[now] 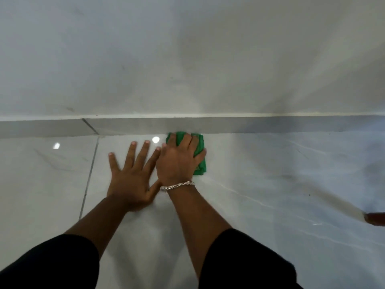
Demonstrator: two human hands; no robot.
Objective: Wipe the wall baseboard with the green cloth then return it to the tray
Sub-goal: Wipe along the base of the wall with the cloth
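Note:
My right hand [179,161], with a silver chain bracelet on the wrist, presses a folded green cloth [201,163] against the foot of the grey baseboard [250,125], where it meets the floor. The cloth shows past my fingers and along the right side of the hand. My left hand [131,176] lies flat on the glossy floor just left of the right hand, fingers spread and holding nothing. No tray is in view.
A pale wall [187,59] rises above the baseboard. The floor [281,184] is glossy white marble-look tile with a grout line [89,176] on the left. A brown object [375,219] pokes in at the right edge.

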